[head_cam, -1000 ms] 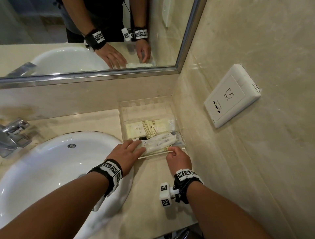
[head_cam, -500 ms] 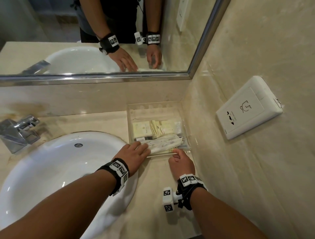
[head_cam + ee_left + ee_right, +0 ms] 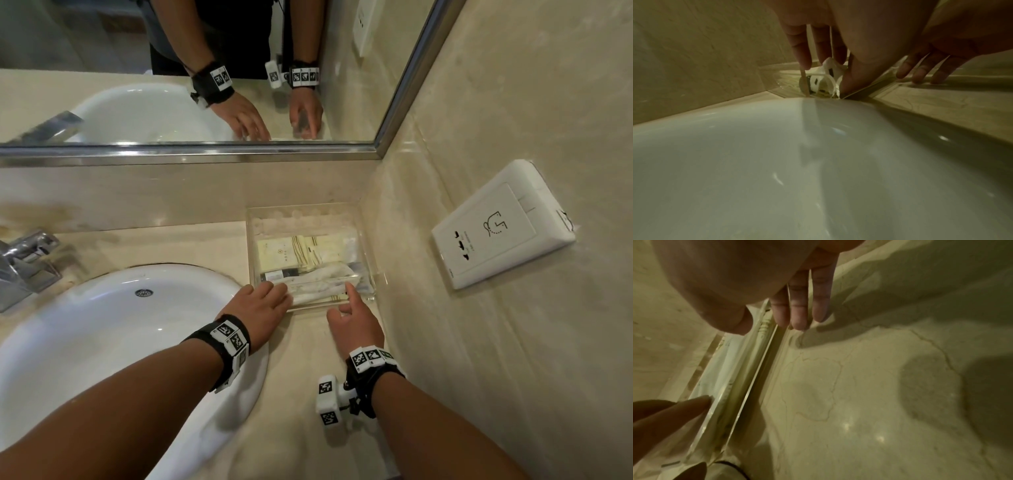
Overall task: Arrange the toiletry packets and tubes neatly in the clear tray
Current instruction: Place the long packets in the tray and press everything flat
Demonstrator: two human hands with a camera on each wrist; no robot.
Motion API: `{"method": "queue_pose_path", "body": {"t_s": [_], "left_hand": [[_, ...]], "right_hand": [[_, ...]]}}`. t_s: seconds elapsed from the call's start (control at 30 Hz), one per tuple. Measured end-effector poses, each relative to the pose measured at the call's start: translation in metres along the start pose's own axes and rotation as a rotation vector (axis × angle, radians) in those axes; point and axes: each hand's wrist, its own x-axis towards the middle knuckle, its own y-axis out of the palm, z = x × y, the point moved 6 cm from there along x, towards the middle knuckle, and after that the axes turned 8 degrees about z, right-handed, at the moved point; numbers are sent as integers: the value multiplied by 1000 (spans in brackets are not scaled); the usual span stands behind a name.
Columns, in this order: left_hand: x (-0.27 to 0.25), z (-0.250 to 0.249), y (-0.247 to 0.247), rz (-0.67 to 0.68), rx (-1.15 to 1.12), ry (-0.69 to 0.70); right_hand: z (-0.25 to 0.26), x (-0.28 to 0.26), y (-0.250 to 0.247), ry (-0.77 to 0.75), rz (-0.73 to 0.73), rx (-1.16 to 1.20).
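Observation:
A clear tray [image 3: 308, 214] sits in the counter's back right corner. In it lie cream packets [image 3: 298, 253], a dark tube [image 3: 277, 275] and long white packets [image 3: 322, 284] along the front. My left hand [image 3: 274, 294] rests with straight fingers on the tray's front left corner and touches the white packets' end [image 3: 828, 74]. My right hand [image 3: 346, 301] is at the front right, its index finger reaching over the front wall [image 3: 756, 369] onto the white packets. Its other fingers [image 3: 799, 308] are straight and hold nothing.
A white sink [image 3: 102, 335] lies under my left wrist, with a faucet [image 3: 24, 263] at the far left. The mirror [image 3: 205, 68] is behind. The right wall with a socket plate [image 3: 500, 226] stands close beside the tray. Bare counter [image 3: 301, 359] lies in front.
My right hand's fingers have straightened and its index finger now reaches over the tray's front edge. The left hand has stayed on the front left corner.

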Motion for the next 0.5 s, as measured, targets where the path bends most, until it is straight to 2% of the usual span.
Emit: {"method": "queue_pose_path", "body": {"t_s": [0.13,0.27,0.5], "left_hand": [[4,8,-5,-48,19,-42],[5,14,-8,-34,24,-62],[1,18,-9,-62,-7,-25]], "right_hand": [[3,4,3,6,1,-87],[8,13,3,16,17,-126],[9,16,5,18,-33,-62]]}}
